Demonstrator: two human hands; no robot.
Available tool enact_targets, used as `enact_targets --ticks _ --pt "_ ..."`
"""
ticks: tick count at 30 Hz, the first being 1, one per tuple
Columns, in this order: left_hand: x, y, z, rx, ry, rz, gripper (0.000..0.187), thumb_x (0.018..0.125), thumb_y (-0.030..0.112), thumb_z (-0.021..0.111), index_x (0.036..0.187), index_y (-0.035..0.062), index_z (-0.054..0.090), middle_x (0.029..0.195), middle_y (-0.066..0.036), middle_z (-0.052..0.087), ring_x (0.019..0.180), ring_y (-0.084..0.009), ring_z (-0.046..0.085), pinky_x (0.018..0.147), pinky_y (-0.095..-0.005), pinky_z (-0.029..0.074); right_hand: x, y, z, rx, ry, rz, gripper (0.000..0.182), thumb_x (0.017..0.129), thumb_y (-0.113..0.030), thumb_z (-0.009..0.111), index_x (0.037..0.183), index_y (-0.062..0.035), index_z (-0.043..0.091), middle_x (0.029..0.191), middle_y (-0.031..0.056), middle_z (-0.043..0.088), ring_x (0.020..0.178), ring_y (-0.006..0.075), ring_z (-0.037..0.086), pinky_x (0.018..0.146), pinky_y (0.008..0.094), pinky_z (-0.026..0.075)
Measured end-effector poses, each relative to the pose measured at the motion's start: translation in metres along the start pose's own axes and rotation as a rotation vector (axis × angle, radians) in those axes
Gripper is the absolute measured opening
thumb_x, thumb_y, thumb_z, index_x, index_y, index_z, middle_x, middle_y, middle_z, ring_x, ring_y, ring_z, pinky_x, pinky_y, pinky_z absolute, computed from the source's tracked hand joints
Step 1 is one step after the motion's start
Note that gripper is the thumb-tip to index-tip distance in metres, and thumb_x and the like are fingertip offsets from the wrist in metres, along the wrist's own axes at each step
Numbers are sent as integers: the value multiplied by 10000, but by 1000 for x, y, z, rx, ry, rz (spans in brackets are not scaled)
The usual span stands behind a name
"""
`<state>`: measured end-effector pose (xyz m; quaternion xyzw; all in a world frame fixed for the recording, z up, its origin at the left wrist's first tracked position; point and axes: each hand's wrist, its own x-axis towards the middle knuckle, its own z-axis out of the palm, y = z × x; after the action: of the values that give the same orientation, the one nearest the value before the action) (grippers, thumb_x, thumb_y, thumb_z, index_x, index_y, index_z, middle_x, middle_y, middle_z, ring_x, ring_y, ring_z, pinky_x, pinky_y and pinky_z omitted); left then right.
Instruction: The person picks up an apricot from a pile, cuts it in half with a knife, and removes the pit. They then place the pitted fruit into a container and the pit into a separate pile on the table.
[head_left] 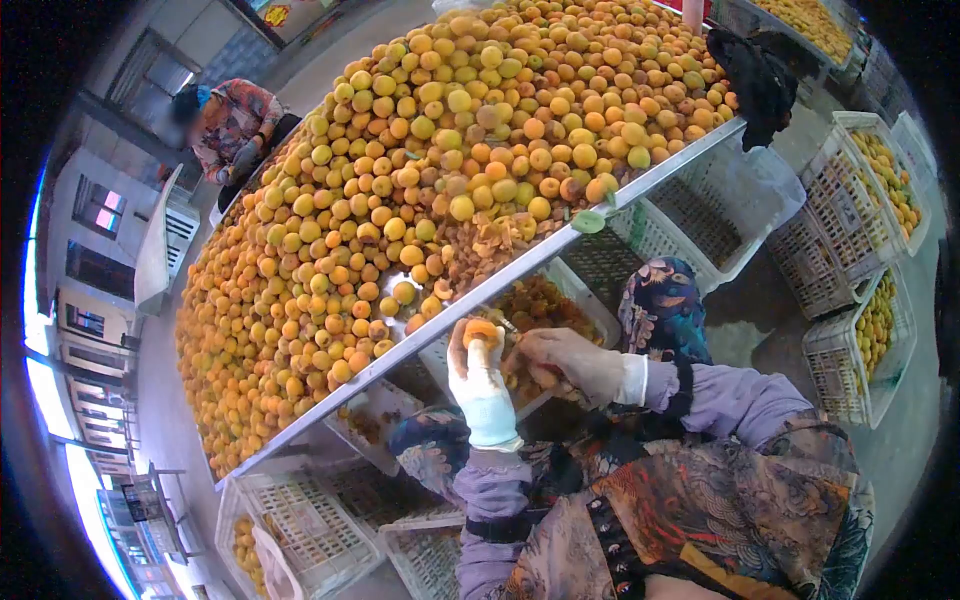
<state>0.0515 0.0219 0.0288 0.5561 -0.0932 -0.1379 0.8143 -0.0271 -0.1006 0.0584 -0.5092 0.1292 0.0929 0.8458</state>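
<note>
My left hand (476, 378), in a white glove with its fingertips showing, is closed round an orange apricot (481, 334) just in front of the table's metal edge. Close at its right, my right hand (575, 362) has its fingers pinched on a small thin tool (509, 325), whose tip points toward the apricot; its kind cannot be made out. Below the hands, a crate of split apricots (545, 305) stands between my knees, partly hidden by my hands. A pile of apricot scraps (490, 250) lies on the table just beyond.
A big heap of apricots (400, 170) covers the sloping table, bounded by a metal rim (400, 352). Plastic crates (840, 225) of fruit are stacked at right, and more crates (300, 525) stand under the table. Another person (235, 130) sits at the far left side.
</note>
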Motion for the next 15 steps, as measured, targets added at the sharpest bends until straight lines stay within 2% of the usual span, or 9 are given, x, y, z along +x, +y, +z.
enact_targets --ticks 1,3,4,5,7,8,11,12,15 --pt "-1 1 -4 3 6 3 366 939 170 466 1235 -43 433 1156 -138 523 1014 -206 553 899 -333 455 1 -1 0 0 -7 2 255 952 -281 409 968 -58 532 561 -38 428 426 48 373 380 195 292" --pt "-7 6 -5 322 -40 84 361 916 108 491 1236 -49 434 1165 -135 518 1041 -204 533 922 -318 432 1 -3 -4 6 221 -80 193 876 -274 579 891 -85 543 645 -33 502 550 51 439 478 195 359" --pt "-13 15 2 389 -41 87 392 882 90 532 1237 -49 440 1170 -139 518 1060 -209 518 953 -314 397 7 1 -8 -89 286 -129 270 825 -286 651 916 -60 534 712 -18 516 628 66 466 563 221 408" --pt "-15 12 1 391 -50 84 392 882 90 532 1237 -49 440 1170 -139 518 1060 -209 518 953 -314 397 15 11 -12 -84 295 -131 270 825 -286 651 916 -60 534 712 -18 516 628 66 466 563 221 408" --pt "-21 8 3 499 -74 222 419 834 76 593 1220 -33 473 1191 -129 521 1071 -195 519 951 -300 394 27 22 -13 -210 397 -324 357 788 -318 692 951 -46 528 782 2 524 722 86 482 656 243 430" --pt "-26 9 4 530 -89 208 404 821 69 604 1197 -28 492 1167 -134 540 1050 -205 536 936 -309 408 28 29 -13 -159 368 -312 429 752 -342 724 973 -35 522 836 20 540 786 106 499 719 259 435" --pt "-34 14 8 627 -156 286 373 828 62 590 1180 -23 505 1124 -136 565 1023 -214 556 918 -316 425 24 29 -12 -325 350 -210 447 754 -340 721 1014 -31 529 862 27 560 798 108 508 724 259 438" --pt "-35 13 7 631 -166 249 376 841 64 556 1191 -52 485 1153 -142 551 1074 -225 525 965 -339 385 23 27 -9 -261 341 -189 417 768 -333 705 1006 -33 539 854 30 569 786 110 512 714 266 444" --pt "-36 0 2 583 -158 204 356 853 49 529 1190 -57 487 1154 -140 553 1076 -218 525 967 -334 383 37 50 -13 -265 326 -258 378 789 -331 679 973 -27 552 838 32 570 760 104 508 682 264 443"
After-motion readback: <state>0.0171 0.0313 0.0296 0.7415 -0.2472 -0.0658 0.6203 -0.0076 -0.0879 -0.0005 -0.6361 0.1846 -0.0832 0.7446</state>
